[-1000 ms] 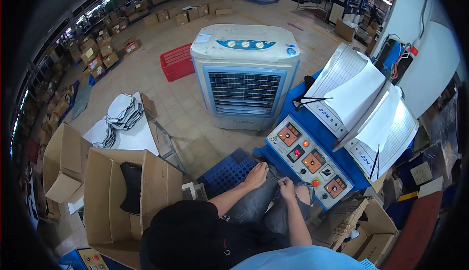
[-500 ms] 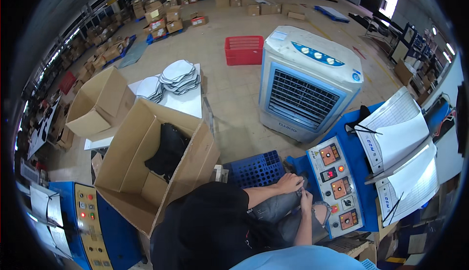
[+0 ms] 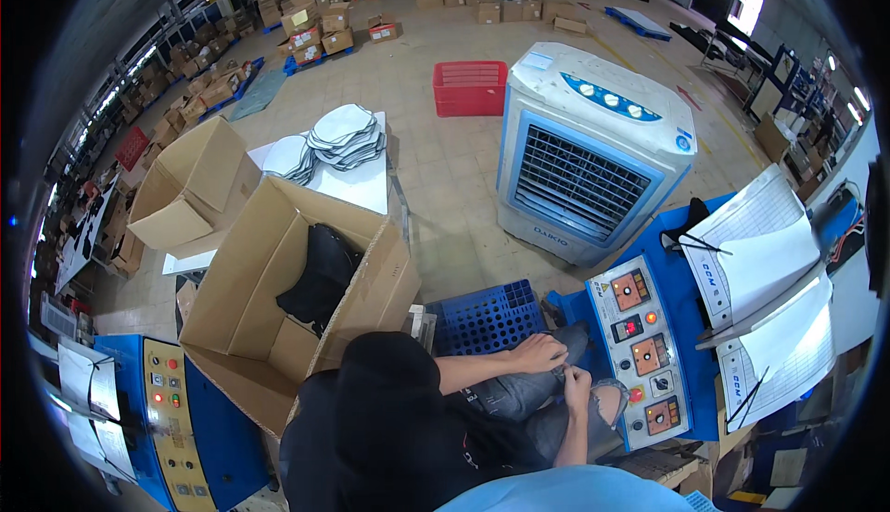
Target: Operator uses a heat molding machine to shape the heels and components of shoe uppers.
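Observation:
My left hand [image 3: 540, 353] is closed, its fingers curled over my lap above my grey jeans. Close beside it, my right hand [image 3: 577, 388] is also closed, thumb and fingers pinched together. The fingertips of both hands nearly meet; whatever lies between them is too small to make out. Just right of the hands stands a blue machine's control panel [image 3: 640, 354] with dials, buttons and a lit red display. Beyond my knees sits a blue perforated plastic crate [image 3: 487, 320]. To my left, a large open cardboard box [image 3: 241, 299] holds dark black pieces [image 3: 320, 276].
A white table [image 3: 357, 183] bears stacks of white rounded sheets [image 3: 345, 139] and another open box [image 3: 190, 183]. An air cooler [image 3: 593, 155] stands ahead, with a red crate [image 3: 470, 90] behind it. A second blue machine [image 3: 176, 419] is at left.
My left hand has drawn back slightly to the left, and my right hand has lowered slightly. The view has shifted a little. Both hands stay closed over my lap.

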Demonstrator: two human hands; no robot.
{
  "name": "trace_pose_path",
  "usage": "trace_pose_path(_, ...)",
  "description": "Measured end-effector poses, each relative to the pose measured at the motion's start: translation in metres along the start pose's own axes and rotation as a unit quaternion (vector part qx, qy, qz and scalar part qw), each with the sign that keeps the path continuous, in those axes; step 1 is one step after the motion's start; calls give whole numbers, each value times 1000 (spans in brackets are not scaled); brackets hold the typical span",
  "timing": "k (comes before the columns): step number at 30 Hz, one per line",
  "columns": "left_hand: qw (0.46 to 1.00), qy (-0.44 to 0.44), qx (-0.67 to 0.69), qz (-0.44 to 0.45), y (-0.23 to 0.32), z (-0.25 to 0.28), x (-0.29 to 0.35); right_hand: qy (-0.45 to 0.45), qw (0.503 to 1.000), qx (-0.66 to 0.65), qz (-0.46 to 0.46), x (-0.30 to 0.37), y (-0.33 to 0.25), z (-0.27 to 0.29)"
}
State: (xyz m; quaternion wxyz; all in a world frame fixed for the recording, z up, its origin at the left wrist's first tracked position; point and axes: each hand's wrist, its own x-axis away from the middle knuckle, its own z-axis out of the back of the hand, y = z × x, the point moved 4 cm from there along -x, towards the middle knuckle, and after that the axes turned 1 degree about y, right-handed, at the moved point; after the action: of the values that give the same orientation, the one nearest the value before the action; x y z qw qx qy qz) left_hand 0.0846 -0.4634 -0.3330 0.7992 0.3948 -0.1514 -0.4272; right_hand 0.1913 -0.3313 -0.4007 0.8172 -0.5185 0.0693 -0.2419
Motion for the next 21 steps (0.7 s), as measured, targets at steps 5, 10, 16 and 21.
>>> trace_pose_path(5,994,36,-85,-58,-17,-6,-4,-3,999,31,14,-8,-21,0)
trace_pose_path(10,979,51,-172,-100,-19,-9,-19,24,999,19,-41,-23,2,5)
trace_pose_path(16,966,45,-180,-182,-9,-25,-30,80,994,37,-70,-13,2,17)
trace_pose_path(21,956,35,-274,-100,10,-44,-39,66,994,67,-46,-7,-4,14)
